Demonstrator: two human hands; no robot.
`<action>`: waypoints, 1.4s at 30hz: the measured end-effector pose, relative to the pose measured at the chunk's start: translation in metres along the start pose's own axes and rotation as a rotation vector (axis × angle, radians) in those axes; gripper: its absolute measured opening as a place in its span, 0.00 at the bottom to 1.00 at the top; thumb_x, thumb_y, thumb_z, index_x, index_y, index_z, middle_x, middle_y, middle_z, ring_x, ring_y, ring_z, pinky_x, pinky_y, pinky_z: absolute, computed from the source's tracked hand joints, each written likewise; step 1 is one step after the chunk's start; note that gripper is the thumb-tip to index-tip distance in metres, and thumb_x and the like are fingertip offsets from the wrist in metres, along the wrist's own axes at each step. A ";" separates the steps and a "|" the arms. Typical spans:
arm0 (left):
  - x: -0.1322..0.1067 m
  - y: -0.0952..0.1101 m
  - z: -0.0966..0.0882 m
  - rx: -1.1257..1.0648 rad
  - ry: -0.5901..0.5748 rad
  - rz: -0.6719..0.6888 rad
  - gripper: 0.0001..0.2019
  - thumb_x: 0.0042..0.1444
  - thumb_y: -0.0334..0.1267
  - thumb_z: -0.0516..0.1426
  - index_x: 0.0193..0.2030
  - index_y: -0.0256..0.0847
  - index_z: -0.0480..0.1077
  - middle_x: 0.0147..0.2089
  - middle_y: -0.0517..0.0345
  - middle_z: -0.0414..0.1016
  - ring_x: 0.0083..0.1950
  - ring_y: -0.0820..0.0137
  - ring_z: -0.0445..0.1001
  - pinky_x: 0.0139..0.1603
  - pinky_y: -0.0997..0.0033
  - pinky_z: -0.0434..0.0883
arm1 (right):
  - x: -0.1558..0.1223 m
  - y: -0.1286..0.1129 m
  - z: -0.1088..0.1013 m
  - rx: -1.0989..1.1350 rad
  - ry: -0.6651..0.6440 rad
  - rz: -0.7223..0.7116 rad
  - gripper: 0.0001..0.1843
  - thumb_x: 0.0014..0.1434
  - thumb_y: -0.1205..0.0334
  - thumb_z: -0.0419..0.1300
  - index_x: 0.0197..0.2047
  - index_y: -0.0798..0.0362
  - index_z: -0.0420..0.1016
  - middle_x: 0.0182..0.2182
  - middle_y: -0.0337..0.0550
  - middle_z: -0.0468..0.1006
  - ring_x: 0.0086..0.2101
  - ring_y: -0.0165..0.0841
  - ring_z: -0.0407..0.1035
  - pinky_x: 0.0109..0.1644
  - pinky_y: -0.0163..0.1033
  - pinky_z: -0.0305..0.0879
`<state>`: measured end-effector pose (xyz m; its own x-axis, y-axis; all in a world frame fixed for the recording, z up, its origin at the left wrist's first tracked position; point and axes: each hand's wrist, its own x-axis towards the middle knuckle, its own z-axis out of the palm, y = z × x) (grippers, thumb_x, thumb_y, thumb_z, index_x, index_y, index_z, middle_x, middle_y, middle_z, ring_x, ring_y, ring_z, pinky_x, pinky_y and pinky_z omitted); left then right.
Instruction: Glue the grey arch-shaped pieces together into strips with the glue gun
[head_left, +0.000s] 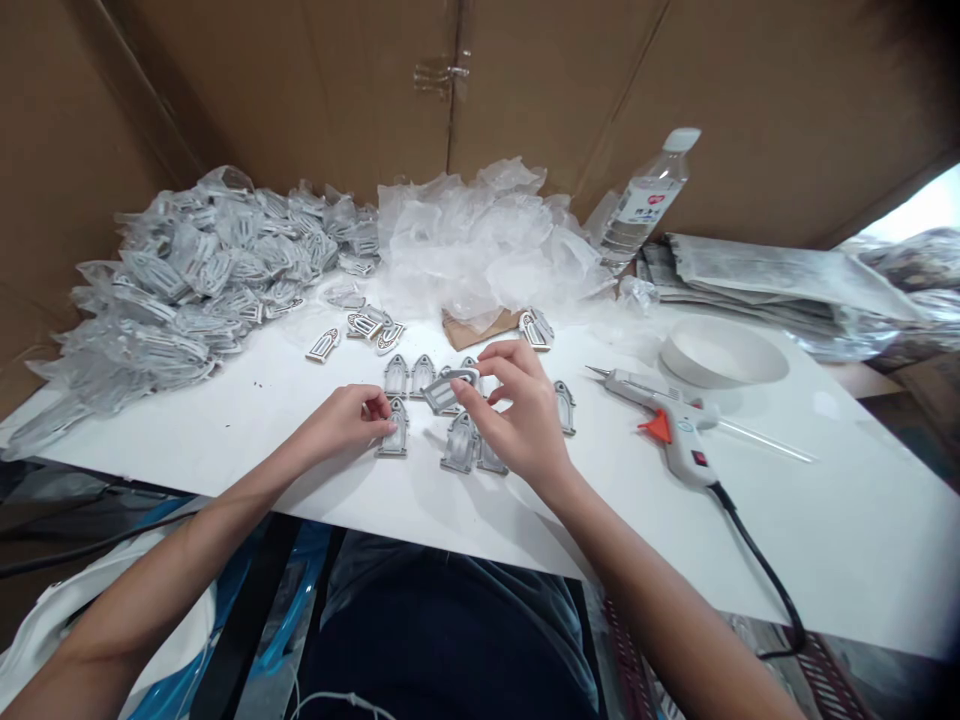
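My right hand [517, 410] pinches a small grey arch-shaped frame [448, 392] between thumb and fingers, tilted above the table. My left hand [351, 418] has its fingertips closed on the edge of another arched frame [392, 430], which lies on the white table. Around the hands lie several more such frames: a pair [410, 376] behind, others [459, 445] in front of the right hand, and one [564, 408] to its right. Farther back are a few arched pieces [364, 325] with a patterned face.
A heap of bagged frames [217, 265] covers the back left, beside crumpled clear bags [487, 235]. A plastic bottle [643, 205] stands behind. To the right are a glue gun [667, 420] with a black cord, a white ring [720, 355] and stacked flat sheets [757, 275]. Cardboard walls [360, 90] enclose the back.
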<state>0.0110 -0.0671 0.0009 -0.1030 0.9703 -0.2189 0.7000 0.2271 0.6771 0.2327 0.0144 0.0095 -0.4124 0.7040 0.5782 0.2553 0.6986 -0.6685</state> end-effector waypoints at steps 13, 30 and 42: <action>-0.001 -0.006 0.001 -0.100 0.048 -0.011 0.10 0.45 0.40 0.59 0.35 0.39 0.72 0.30 0.60 0.73 0.32 0.71 0.71 0.33 0.74 0.66 | -0.004 -0.004 0.013 -0.171 -0.533 0.203 0.14 0.59 0.56 0.60 0.29 0.58 0.74 0.43 0.46 0.70 0.45 0.33 0.66 0.49 0.39 0.64; -0.021 0.006 0.009 -0.016 0.165 -0.032 0.12 0.53 0.45 0.57 0.40 0.42 0.69 0.31 0.60 0.75 0.32 0.69 0.73 0.33 0.72 0.67 | -0.019 -0.007 0.030 -0.404 -0.525 0.084 0.13 0.62 0.56 0.57 0.40 0.54 0.79 0.49 0.48 0.68 0.50 0.36 0.63 0.41 0.38 0.67; -0.032 0.015 0.014 0.194 0.272 0.021 0.18 0.51 0.42 0.60 0.50 0.45 0.69 0.40 0.58 0.76 0.36 0.67 0.73 0.35 0.70 0.66 | -0.016 -0.006 0.027 -0.268 -0.446 0.140 0.13 0.62 0.57 0.57 0.41 0.55 0.78 0.48 0.48 0.70 0.51 0.37 0.63 0.51 0.42 0.66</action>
<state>0.0350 -0.0957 0.0079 -0.2539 0.9672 0.0070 0.8228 0.2122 0.5272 0.2142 -0.0044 -0.0085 -0.6748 0.7108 0.1986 0.5248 0.6513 -0.5480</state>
